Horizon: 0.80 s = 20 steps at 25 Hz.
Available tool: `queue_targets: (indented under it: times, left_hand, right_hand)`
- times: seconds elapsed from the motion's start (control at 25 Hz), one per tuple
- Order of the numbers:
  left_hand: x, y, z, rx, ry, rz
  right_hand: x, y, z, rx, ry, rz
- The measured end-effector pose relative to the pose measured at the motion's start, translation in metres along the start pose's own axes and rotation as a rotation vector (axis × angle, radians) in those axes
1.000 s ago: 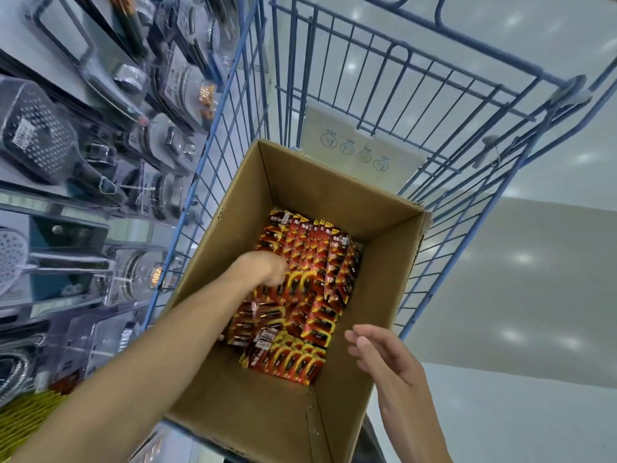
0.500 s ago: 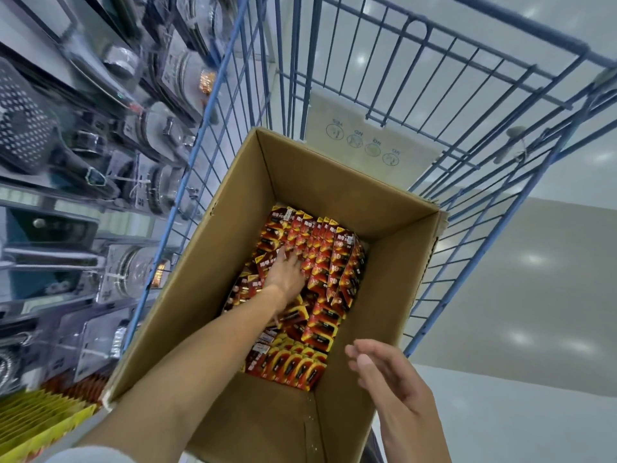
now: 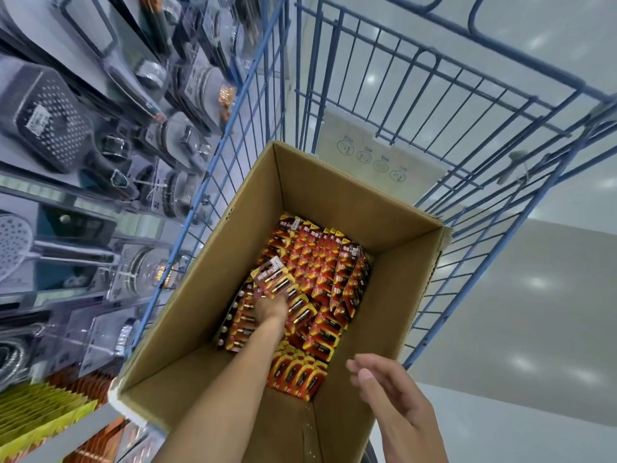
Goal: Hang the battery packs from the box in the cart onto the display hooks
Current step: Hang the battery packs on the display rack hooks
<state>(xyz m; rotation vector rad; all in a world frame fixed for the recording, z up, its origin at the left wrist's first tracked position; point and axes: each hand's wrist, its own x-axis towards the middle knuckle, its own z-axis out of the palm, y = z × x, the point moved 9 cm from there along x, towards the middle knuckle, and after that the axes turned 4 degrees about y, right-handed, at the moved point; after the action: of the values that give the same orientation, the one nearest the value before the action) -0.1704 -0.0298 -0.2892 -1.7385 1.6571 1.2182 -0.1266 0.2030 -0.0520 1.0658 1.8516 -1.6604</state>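
Note:
An open cardboard box (image 3: 394, 282) stands in a blue wire cart (image 3: 384, 95). Several red and yellow battery packs (image 3: 320, 262) fill its far half in rows and loose piles. My left hand (image 3: 270, 305) reaches deep into the box and grips one battery pack (image 3: 272, 279), lifted a little above the pile with its top tilted up. My right hand (image 3: 390, 392) hovers open above the box's near right corner, fingers relaxed, holding nothing.
To the left, display shelving holds packaged shower heads (image 3: 46, 121) and hoses on hooks. Yellow packs (image 3: 36, 412) and orange packs (image 3: 100, 439) hang at the lower left. A white label plate (image 3: 374, 158) hangs on the cart's far wall. Pale floor (image 3: 534, 312) lies to the right.
My left hand went deeper into the box, closed on one battery pack and raised it off the pile. My right hand stayed near the box's corner.

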Motion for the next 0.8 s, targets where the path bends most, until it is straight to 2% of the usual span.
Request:
queue_targets:
  times: [0.2, 0.36, 0.48, 0.64, 0.8]
  left_hand:
    - [0.007, -0.008, 0.005, -0.057, 0.084, -0.041]
    - [0.004, -0.005, 0.019, -0.046, -0.011, 0.04]
    - [-0.007, 0.003, 0.012, -0.032, -0.02, 0.068]
    - [-0.053, 0.042, -0.049, 0.121, -0.127, 0.234]
    - [-0.146, 0.063, -0.14, 0.045, -0.328, 0.404]
  right_hand:
    - [0.0, 0.007, -0.004, -0.011, 0.014, 0.018]
    - [0.0, 0.005, -0.002, -0.02, -0.009, 0.019]
    - [0.0, -0.002, -0.001, -0.016, -0.028, 0.015]
    - [0.003, -0.016, 0.008, -0.039, -0.062, -0.005]
    - [0.03, -0.024, 0.052, -0.228, -0.153, -0.03]
